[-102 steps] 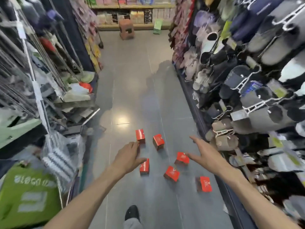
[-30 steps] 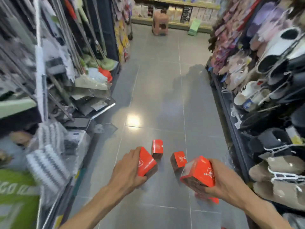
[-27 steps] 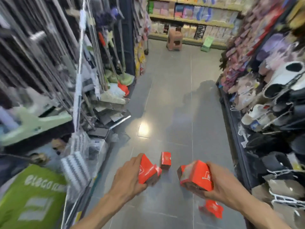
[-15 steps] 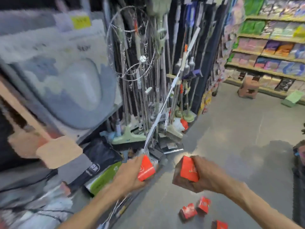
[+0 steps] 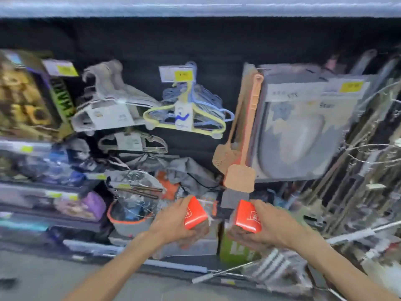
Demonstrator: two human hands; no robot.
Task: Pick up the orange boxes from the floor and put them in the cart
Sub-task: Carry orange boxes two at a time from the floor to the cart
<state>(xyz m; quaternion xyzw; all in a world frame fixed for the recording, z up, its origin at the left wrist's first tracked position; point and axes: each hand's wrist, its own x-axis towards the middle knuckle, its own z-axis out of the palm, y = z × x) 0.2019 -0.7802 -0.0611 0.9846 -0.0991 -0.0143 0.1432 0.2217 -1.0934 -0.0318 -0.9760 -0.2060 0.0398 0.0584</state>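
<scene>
My left hand (image 5: 171, 222) grips an orange box (image 5: 194, 215) with a white logo, held tilted at waist height. My right hand (image 5: 271, 224) grips another orange box (image 5: 247, 217), and it may hold a second one beneath, though blur hides that. Both hands are close together in front of a store shelf. No cart and no boxes on the floor are in view.
A shelf wall fills the view: bundles of hangers (image 5: 186, 114), peach fly swatters (image 5: 239, 177), a grey mat pack (image 5: 299, 131), metal-handled mops (image 5: 364, 166) at right, a green carton (image 5: 236, 248) low down. A strip of grey floor (image 5: 43, 279) shows at bottom left.
The view has swung left from the aisle to face the shelf. The boxes on the floor have left the frame. Both hands still hold their orange boxes, now nearer each other.
</scene>
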